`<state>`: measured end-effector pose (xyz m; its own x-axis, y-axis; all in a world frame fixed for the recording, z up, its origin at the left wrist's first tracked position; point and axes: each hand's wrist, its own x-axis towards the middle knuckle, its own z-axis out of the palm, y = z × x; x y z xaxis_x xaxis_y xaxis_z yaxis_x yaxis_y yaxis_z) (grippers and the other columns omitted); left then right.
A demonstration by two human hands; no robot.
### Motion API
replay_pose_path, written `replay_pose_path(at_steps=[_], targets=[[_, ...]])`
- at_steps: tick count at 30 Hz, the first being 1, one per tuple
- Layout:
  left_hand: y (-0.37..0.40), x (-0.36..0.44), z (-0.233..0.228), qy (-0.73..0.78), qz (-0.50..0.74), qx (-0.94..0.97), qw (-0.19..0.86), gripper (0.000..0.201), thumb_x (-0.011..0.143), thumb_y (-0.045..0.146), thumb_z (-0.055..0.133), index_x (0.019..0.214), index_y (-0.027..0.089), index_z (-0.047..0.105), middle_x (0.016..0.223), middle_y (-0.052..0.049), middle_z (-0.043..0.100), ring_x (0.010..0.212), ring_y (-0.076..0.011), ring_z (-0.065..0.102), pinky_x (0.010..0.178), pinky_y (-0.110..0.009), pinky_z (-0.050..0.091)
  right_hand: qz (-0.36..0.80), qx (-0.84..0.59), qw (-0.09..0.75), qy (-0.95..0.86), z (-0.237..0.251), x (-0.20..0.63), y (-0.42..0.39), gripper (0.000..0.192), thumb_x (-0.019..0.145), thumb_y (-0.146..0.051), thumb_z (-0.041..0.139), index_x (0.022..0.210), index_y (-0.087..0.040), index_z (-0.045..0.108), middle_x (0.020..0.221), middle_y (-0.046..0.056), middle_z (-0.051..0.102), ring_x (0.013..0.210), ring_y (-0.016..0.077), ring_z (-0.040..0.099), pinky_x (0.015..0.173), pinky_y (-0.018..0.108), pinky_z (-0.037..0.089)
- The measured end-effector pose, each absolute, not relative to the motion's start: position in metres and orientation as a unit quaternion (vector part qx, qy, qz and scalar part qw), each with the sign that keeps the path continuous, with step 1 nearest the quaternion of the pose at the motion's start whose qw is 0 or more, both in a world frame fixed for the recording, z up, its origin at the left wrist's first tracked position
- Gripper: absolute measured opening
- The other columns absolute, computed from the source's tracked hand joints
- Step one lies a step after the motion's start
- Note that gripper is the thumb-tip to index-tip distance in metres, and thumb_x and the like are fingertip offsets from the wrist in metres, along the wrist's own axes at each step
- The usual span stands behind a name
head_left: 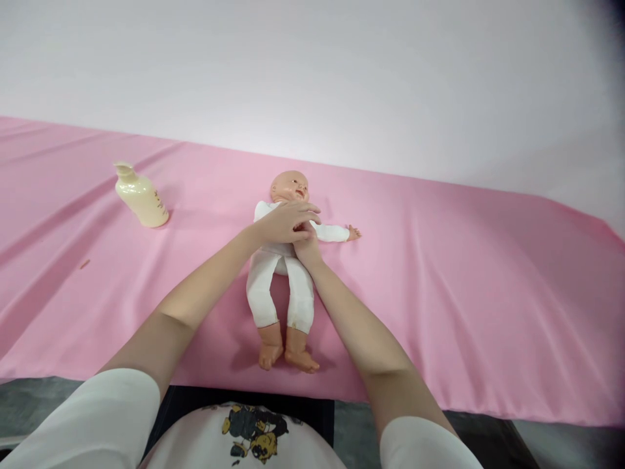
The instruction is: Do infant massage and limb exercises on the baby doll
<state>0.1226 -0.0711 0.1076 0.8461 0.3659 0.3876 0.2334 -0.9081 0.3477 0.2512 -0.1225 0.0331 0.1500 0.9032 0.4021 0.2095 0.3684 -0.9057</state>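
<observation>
Two hands meet on the chest of a baby doll (pixel 280 260) that lies on its back in the middle of a table draped in a pink cloth (pixel 463 273). The doll's head points away from the person, its bare feet toward them, and one of its arms is stretched out flat to the side.

The left hand (pixel 286 221) lies palm-down across the doll's upper chest, fingers spread and flat, not curled around anything. The right hand (pixel 305 247) sits just beneath it, touching the torso and partly covered by the left, so how its fingers are set cannot be told. The two hands overlap, pressed together on the same spot; neither one lifts the doll off the cloth.

The doll wears a white one-piece suit, and its head, hands and feet look like smooth moulded plastic. It probably weighs little. The trunk seems soft under the fabric and likely gives to pressure, while the limbs appear loosely jointed and apt to flop if it is raised by one end. The suit looks loose over the body and could slide on it, so a grip on cloth alone would be poor. A firmer hold would be around the torso under the arms, or with one palm beneath the back and head.

A cream lotion bottle (pixel 140 197) stands well apart to the left, leaning slightly on the cloth.
</observation>
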Motion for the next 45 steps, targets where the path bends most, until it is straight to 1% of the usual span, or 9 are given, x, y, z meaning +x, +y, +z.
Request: replay_pose_path(at_steps=[3, 7, 11, 15, 20, 22, 28, 39, 45], targets=[[-0.063, 0.112, 0.116, 0.174, 0.17, 0.945, 0.22, 0.051, 0.083, 0.044, 0.071, 0.129, 0.022, 0.064, 0.135, -0.01, 0.066, 0.125, -0.0279, 0.06, 0.104, -0.039, 0.047, 0.304, -0.461, 0.599, -0.58, 0.036, 0.248, -0.125, 0.025, 0.081, -0.044, 0.064, 0.089, -0.025, 0.052, 0.083, 0.002, 0.059, 0.077, 0.0188, 0.056, 0.071, 0.036, 0.052], [-0.055, 0.1, 0.124, 0.235, 0.136, 0.932, 0.239, 0.036, 0.087, 0.039, 0.064, 0.118, 0.021, 0.067, 0.115, -0.007, 0.073, 0.109, -0.0245, 0.066, 0.092, -0.033, 0.051, 0.33, -0.475, 0.59, -0.563, 0.037, 0.245, -0.126, 0.036, 0.082, -0.046, 0.066, 0.11, -0.026, 0.055, 0.088, 0.002, 0.06, 0.075, 0.0182, 0.056, 0.069, 0.035, 0.051], [-0.058, 0.099, 0.126, 0.241, 0.186, 0.927, 0.217, 0.033, 0.094, 0.023, 0.048, 0.122, 0.018, 0.065, 0.115, -0.009, 0.073, 0.103, -0.0211, 0.066, 0.09, -0.031, 0.05, 0.335, -0.478, 0.584, -0.565, 0.038, 0.245, -0.127, 0.048, 0.086, -0.046, 0.064, 0.128, -0.028, 0.049, 0.074, -0.003, 0.053, 0.065, 0.0169, 0.051, 0.065, 0.034, 0.047], [-0.061, 0.103, 0.121, 0.247, 0.228, 0.921, 0.2, 0.032, 0.095, 0.024, 0.048, 0.12, 0.019, 0.068, 0.104, -0.008, 0.074, 0.097, -0.0202, 0.067, 0.087, -0.03, 0.05, 0.33, -0.472, 0.583, -0.573, 0.04, 0.245, -0.129, 0.046, 0.088, -0.046, 0.062, 0.128, -0.029, 0.048, 0.073, -0.004, 0.051, 0.063, 0.0172, 0.051, 0.064, 0.034, 0.046], [-0.042, 0.092, 0.117, 0.316, 0.326, 0.869, 0.197, 0.025, 0.095, 0.035, 0.054, 0.088, 0.017, 0.07, 0.076, -0.003, 0.069, 0.073, -0.0157, 0.064, 0.073, -0.027, 0.048, 0.343, -0.466, 0.57, -0.583, 0.038, 0.244, -0.128, 0.036, 0.089, -0.041, 0.059, 0.122, -0.028, 0.051, 0.078, -0.003, 0.056, 0.067, 0.0155, 0.054, 0.068, 0.033, 0.049], [-0.027, 0.079, 0.118, 0.354, 0.387, 0.829, 0.194, 0.026, 0.098, 0.035, 0.049, 0.092, 0.017, 0.067, 0.071, -0.002, 0.066, 0.068, -0.0144, 0.062, 0.071, -0.026, 0.048, 0.343, -0.475, 0.551, -0.593, 0.036, 0.245, -0.127, 0.031, 0.09, -0.04, 0.057, 0.118, -0.027, 0.056, 0.08, -0.003, 0.058, 0.071, 0.0154, 0.057, 0.071, 0.032, 0.05], [0.023, 0.013, 0.099, 0.452, 0.402, 0.791, 0.095, 0.022, 0.098, 0.024, 0.04, 0.091, 0.018, 0.06, 0.095, -0.01, 0.068, 0.089, -0.021, 0.062, 0.089, -0.035, 0.048, 0.33, -0.497, 0.499, -0.629, 0.038, 0.245, -0.127, 0.021, 0.089, -0.037, 0.054, 0.098, -0.023, 0.067, 0.084, 0.0, 0.065, 0.079, 0.0169, 0.062, 0.079, 0.033, 0.05], [0.044, -0.056, 0.025, 0.639, 0.317, 0.691, 0.114, 0.03, 0.099, 0.024, 0.031, 0.107, 0.02, 0.059, 0.095, -0.01, 0.069, 0.089, -0.0234, 0.061, 0.081, -0.035, 0.043, 0.317, -0.503, 0.492, -0.635, 0.039, 0.243, -0.128, 0.022, 0.089, -0.037, 0.053, 0.096, -0.022, 0.067, 0.084, 0.002, 0.068, 0.08, 0.0183, 0.063, 0.082, 0.035, 0.051], [0.023, -0.042, 0.029, 0.594, 0.293, 0.749, 0.012, 0.039, 0.098, 0.027, 0.029, 0.119, 0.014, 0.06, 0.129, -0.02, 0.062, 0.119, -0.0332, 0.051, 0.104, -0.047, 0.036, 0.24, -0.489, 0.429, -0.72, 0.047, 0.242, -0.141, 0.022, 0.093, -0.033, 0.05, 0.1, -0.021, 0.068, 0.1, 0.006, 0.068, 0.087, 0.0187, 0.061, 0.084, 0.036, 0.05]])
